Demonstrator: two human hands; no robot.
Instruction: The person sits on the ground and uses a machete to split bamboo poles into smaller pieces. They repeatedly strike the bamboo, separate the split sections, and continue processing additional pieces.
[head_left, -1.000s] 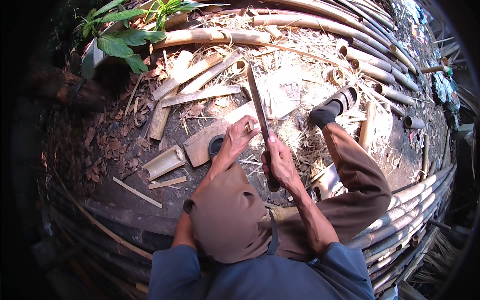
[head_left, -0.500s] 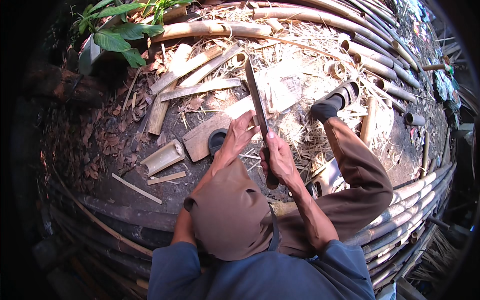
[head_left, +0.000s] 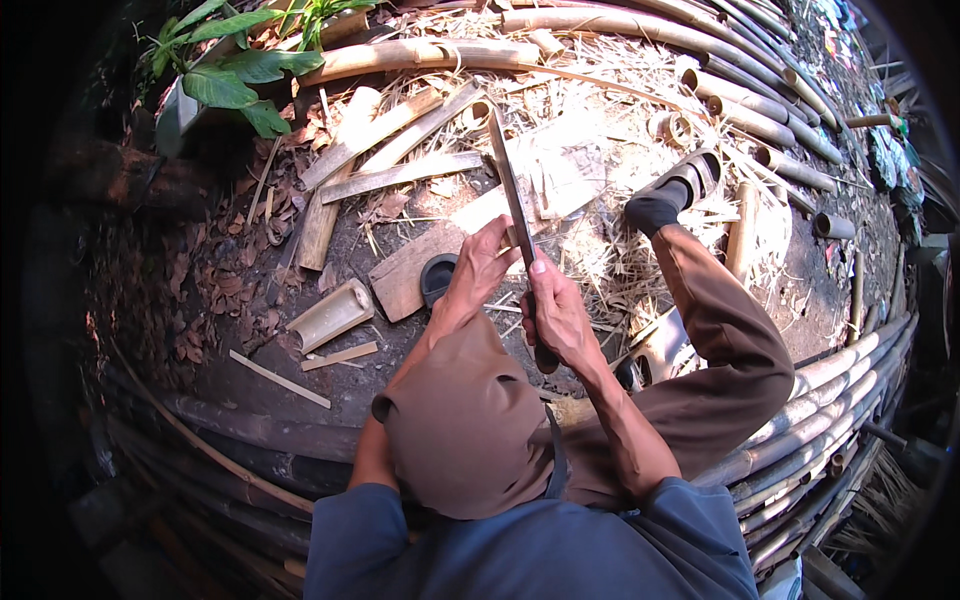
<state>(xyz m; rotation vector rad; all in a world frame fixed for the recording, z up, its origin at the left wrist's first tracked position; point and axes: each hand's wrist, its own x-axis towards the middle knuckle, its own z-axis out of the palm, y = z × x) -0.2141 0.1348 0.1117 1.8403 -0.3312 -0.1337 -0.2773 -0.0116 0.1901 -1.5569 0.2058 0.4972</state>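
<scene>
My right hand point(head_left: 558, 312) is wrapped round the handle of a long, dark-bladed machete point(head_left: 511, 185), whose blade points away from me and slightly left. Against the blade's left side, my left hand point(head_left: 476, 268) pinches a small pale piece of bamboo point(head_left: 511, 237); most of that piece is hidden by fingers and blade. Below both hands, a flat wooden board point(head_left: 398, 278) lies on the ground. A dark sandal point(head_left: 437, 277) shows beside my left wrist.
A short split bamboo piece point(head_left: 333, 314) and a thin strip point(head_left: 280, 379) lie at left. Beyond the board are bamboo slats point(head_left: 400, 176) and pale shavings point(head_left: 640, 260). Long bamboo poles point(head_left: 640, 30) border the far side; more poles point(head_left: 830, 400) lie near right. My right leg point(head_left: 735, 340) stretches rightward.
The whole view has shifted slightly. Both hands, the machete and the bamboo piece keep almost the same positions relative to each other.
</scene>
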